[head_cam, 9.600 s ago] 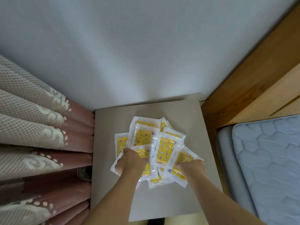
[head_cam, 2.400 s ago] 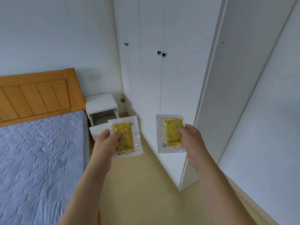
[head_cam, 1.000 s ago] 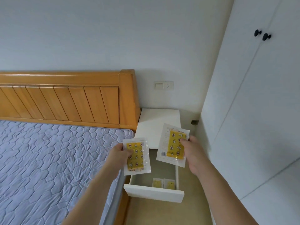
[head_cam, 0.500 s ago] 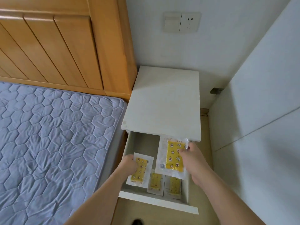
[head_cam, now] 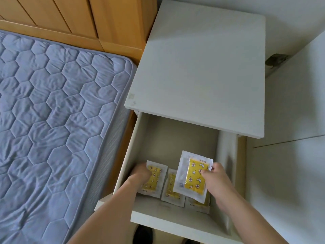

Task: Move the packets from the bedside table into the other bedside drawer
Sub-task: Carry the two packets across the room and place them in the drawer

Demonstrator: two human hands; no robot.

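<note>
A yellow packet (head_cam: 193, 176) with star and moon prints in a clear wrapper hangs tilted above the floor of the open drawer (head_cam: 168, 138), pinched at its right edge by the right hand (head_cam: 217, 183), thumb on the printed face. That forearm reaches in over the drawer's front panel from the lower right. Toward the drawer's left wall, the left hand (head_cam: 140, 174) is low inside with fingers curled on a second packet (head_cam: 154, 178), which is at or close to the drawer floor. Between the two, a third packet (head_cam: 172, 188) lies flat on the floor, and a fourth packet (head_cam: 199, 205) lies partly hidden under the raised one. Behind the drawer is the white bedside table top (head_cam: 202, 67); left of the drawer is a blue quilted mattress (head_cam: 52, 111).
</note>
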